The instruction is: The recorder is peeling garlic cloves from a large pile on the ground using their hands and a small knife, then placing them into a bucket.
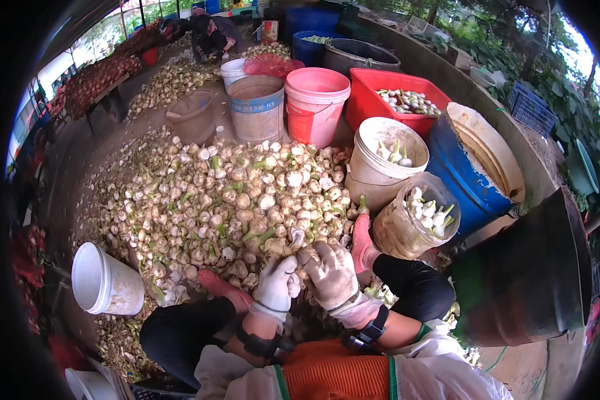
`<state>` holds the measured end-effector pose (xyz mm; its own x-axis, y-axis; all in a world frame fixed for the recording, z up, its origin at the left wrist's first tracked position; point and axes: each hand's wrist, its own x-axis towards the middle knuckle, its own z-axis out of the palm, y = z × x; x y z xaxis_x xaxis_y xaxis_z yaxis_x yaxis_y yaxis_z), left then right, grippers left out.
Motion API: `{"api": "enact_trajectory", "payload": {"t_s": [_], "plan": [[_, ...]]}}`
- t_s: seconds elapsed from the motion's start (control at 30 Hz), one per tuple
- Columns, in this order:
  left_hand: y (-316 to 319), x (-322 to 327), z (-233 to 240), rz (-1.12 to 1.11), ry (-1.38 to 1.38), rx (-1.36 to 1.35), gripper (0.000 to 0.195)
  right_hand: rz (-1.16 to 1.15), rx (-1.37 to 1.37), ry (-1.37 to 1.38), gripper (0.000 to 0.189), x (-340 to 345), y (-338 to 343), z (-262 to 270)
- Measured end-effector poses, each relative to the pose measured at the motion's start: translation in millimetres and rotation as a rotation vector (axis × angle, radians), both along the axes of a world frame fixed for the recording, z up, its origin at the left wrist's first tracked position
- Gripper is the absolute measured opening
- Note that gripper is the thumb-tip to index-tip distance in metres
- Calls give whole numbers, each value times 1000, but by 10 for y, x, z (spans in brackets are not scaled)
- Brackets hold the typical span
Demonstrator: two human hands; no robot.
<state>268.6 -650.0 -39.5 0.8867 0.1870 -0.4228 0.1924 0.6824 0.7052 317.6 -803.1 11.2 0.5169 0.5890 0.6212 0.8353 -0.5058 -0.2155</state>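
My left hand (276, 286), in a white glove, is curled with its thumb up against a brownish garlic bulb (302, 270). A thin dark line shows at the left thumb, too small to tell what it is. My right hand (331, 276), in a dirtier pale glove, wraps its fingers over the same bulb, hiding much of it. Both hands are held close together above my lap. Just beyond them spreads a large heap of unpeeled garlic bulbs (240, 200), some with green stem stubs. Loose papery skins lie among the bulbs.
Right of the heap stand a white bucket (380, 172) and a cloudy plastic bucket (402, 227), both with peeled garlic. A red tub (397, 75) holds more. A blue drum (460, 175) and dark barrel (522, 275) flank my right. A white bucket (122, 290) tilts at left.
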Motion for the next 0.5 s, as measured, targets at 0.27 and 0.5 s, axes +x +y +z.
{"api": "enact_trajectory", "payload": {"t_s": [0.27,0.5], "plan": [[-69,-89,102,86,-100,-23,6,434,597,1350,34,271,-18,-149],[62,-164,556,-130,-164,1142,11,301,925,1888,36,227,11,-508]]}}
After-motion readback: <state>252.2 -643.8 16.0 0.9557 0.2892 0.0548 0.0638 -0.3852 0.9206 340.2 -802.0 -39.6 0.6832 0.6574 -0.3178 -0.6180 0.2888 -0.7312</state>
